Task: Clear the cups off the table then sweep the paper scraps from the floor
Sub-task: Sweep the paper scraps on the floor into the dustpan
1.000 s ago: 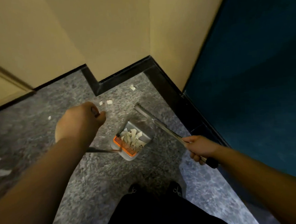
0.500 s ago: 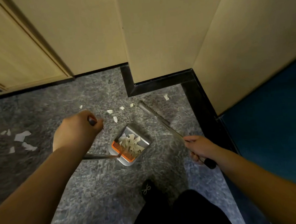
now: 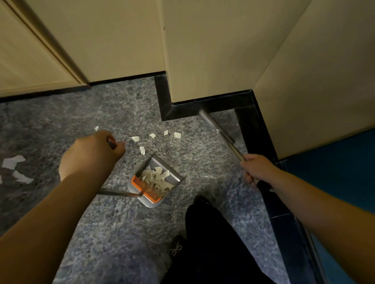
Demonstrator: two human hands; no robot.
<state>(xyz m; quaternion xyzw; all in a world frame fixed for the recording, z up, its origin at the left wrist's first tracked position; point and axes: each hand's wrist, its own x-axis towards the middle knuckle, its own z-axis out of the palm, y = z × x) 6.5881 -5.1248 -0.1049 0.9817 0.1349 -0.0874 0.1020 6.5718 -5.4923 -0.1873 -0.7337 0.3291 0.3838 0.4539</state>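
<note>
A grey dustpan (image 3: 173,176) with an orange comb edge (image 3: 145,188) stands on the grey floor, holding several white paper scraps. My left hand (image 3: 89,154) grips the top of its long metal handle (image 3: 117,193). My right hand (image 3: 259,169) grips the broom handle (image 3: 225,137), which slants away to the black skirting; the broom's head is hidden. Loose scraps (image 3: 154,136) lie just beyond the dustpan, and more scraps (image 3: 12,163) lie at the far left.
Beige walls and a projecting corner with black skirting (image 3: 204,107) close off the far side. A blue wall (image 3: 351,174) runs along the right. My dark trouser leg and shoe (image 3: 178,247) stand near the bottom centre.
The view has swung left, bringing the scraps at the far left into sight. The broom's far end has moved right, up against the skirting. The dustpan sits a little nearer my feet.
</note>
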